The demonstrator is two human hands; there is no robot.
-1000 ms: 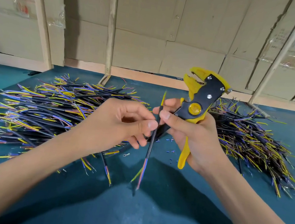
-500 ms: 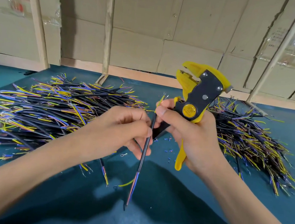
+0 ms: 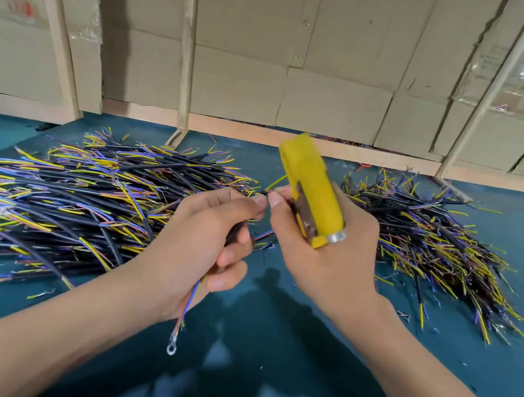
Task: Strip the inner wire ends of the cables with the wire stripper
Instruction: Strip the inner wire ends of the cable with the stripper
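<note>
My left hand [image 3: 203, 244] gripped one black cable [image 3: 234, 232], fingers curled round it; inner wires and ring terminal [image 3: 170, 348] hung below my palm. Cable's yellow wire end [image 3: 275, 183] poked up between both thumbs. My right hand [image 3: 322, 257] held yellow wire stripper [image 3: 312, 191] upright, fingers wrapped on handles, thumb touching cable top. Cable pile [image 3: 84, 197] lay left on teal worktop [image 3: 270, 346], second pile [image 3: 429, 240] right. Cardboard wall [image 3: 270, 52] behind.

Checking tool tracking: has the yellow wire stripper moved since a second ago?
Yes. The yellow wire stripper has turned so its black side faces away, and its head has swung left relative to the right-hand pile of black cables.
</note>
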